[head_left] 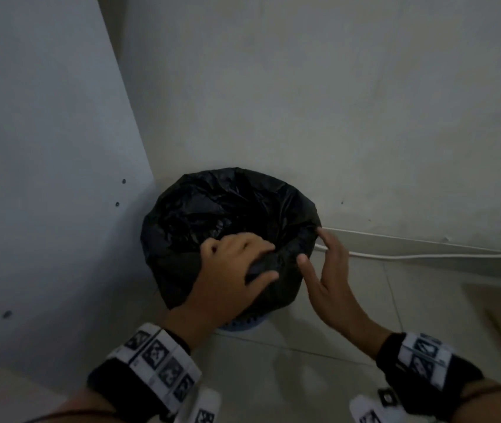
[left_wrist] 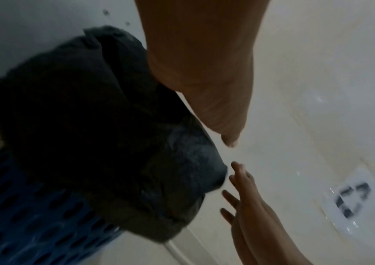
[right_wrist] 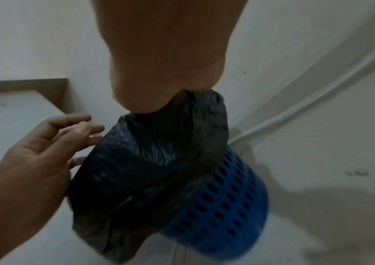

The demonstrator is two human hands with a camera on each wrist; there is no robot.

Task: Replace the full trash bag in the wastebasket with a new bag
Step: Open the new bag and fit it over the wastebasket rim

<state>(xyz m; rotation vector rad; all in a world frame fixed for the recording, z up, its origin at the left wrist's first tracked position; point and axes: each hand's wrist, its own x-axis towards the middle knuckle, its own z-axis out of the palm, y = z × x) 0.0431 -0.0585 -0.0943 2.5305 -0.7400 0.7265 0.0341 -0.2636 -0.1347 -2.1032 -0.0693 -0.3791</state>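
Note:
A black trash bag (head_left: pixel 228 209) lines a blue perforated wastebasket (head_left: pixel 243 325) in the corner, its rim folded down over the outside. My left hand (head_left: pixel 266 261) is on the near rim, fingers over the edge and thumb outside, pinching a fold of the bag. My right hand (head_left: pixel 313 245) is beside the right rim with straight fingers, touching the plastic and holding nothing. In the left wrist view the bag (left_wrist: pixel 91 125) hangs over the basket (left_wrist: pixel 34 215). The right wrist view shows the bag (right_wrist: pixel 159 161) and basket (right_wrist: pixel 227 206) from the other side.
A white panel (head_left: pixel 44 178) stands close on the left and a wall (head_left: pixel 334 117) right behind the basket. A white cable (head_left: pixel 426 256) runs along the wall's foot to the right. Pale floor tiles (head_left: pixel 273 377) lie in front.

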